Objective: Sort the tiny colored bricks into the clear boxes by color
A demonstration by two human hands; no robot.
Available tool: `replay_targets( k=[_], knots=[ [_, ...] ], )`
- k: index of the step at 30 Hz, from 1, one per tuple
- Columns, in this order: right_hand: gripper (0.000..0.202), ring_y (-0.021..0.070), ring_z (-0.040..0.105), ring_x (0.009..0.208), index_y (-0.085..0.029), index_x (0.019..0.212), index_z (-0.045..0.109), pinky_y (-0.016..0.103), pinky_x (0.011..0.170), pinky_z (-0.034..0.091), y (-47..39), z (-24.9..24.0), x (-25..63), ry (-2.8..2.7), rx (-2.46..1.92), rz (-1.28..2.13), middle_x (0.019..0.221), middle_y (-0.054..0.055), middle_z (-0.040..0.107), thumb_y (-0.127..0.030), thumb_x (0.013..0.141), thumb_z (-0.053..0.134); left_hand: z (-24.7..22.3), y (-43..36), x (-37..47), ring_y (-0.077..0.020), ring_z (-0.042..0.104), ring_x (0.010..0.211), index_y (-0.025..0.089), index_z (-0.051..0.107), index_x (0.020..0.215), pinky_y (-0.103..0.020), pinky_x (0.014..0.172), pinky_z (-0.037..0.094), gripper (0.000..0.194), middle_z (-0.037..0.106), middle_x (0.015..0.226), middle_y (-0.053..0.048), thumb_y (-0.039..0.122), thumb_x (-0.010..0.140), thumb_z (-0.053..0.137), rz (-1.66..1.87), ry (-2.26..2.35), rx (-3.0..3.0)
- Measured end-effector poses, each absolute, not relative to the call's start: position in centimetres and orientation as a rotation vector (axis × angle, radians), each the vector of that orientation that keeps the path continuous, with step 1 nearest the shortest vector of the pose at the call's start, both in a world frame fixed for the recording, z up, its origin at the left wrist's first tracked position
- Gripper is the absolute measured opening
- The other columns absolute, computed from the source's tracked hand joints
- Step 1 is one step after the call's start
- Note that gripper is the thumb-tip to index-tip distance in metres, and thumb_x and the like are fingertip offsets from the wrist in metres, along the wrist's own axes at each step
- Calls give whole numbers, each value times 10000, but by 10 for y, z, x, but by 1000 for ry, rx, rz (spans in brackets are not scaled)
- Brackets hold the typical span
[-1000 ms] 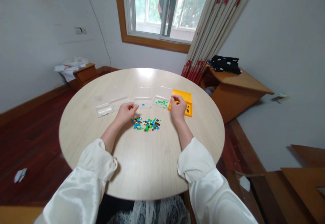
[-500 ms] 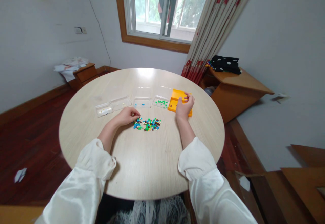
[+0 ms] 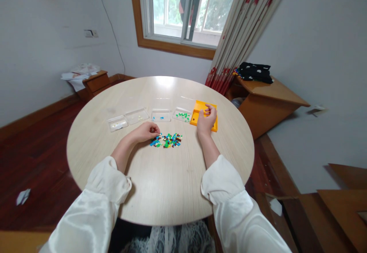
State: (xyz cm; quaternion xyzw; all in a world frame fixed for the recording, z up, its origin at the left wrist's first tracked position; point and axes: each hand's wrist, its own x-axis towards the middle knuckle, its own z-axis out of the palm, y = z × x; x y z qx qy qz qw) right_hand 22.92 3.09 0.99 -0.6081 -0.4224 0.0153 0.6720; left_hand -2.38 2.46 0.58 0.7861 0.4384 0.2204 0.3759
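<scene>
A loose pile of small building bricks (image 3: 169, 141) in blue, green, brown, white and yellow lies on the round table. At its upper left edge is my left hand (image 3: 146, 131), thumb and fingers pinched together; whatever is between them is too small to make out. My right hand (image 3: 205, 123) hovers over the yellow box (image 3: 198, 108), its fingers loosely curled and apart from the thumb, with nothing visible in them. A small dark brick shows inside the yellow box. Left of it stands a clear box with green bricks (image 3: 183, 116), then a clear box with a few blue bricks (image 3: 161, 119).
Two more clear boxes, one with pale bricks (image 3: 138, 120) and another with whitish bricks (image 3: 115, 126), stand farther left on the pale table (image 3: 163, 184). Beyond its right edge is a wooden cabinet (image 3: 263, 103) with folded black cloth (image 3: 255, 72) on top.
My left hand has shifted very slightly right at the pile's edge. My right hand has drawn a little left over the yellow box, its fingers curling up.
</scene>
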Motion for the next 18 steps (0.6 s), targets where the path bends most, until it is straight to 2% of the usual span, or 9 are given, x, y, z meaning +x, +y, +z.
replay_targets(
  k=[6, 11, 14, 18],
  knots=[
    [251, 146, 447, 730, -168, 954, 564, 299, 755, 402, 32, 10, 227, -959, -1344, 66, 793, 6, 482, -177, 721, 470, 6, 22, -21, -112, 491, 524, 147, 615, 639, -225, 505, 374, 128, 579, 564, -7, 269, 628, 577, 620, 1126, 1945],
    [172, 142, 490, 668, -150, 859, 612, 282, 669, 420, 27, 7, 206, -1229, -1241, 250, 725, 11, 537, -219, 755, 493, 9, 24, -15, -111, 492, 551, 161, 588, 655, -234, 533, 368, 125, 570, 590, 3, 278, 632, 625, 976, 1162, 1820],
    [160, 149, 527, 683, -176, 865, 658, 297, 696, 435, 17, 4, 182, -1604, -1097, 313, 732, 16, 599, -213, 770, 534, 11, 25, -10, -110, 517, 567, 170, 557, 690, -236, 552, 380, 241, 571, 609, 17, 342, 598, 698, 1177, 1076, 1627],
    [191, 171, 569, 784, -207, 953, 678, 330, 778, 445, 5, 3, 158, -1852, -957, 303, 808, 32, 663, -206, 777, 605, 12, 23, -5, -117, 566, 581, 174, 515, 717, -234, 576, 401, 406, 587, 594, 33, 416, 522, 777, 1203, 940, 1444]
  ],
)
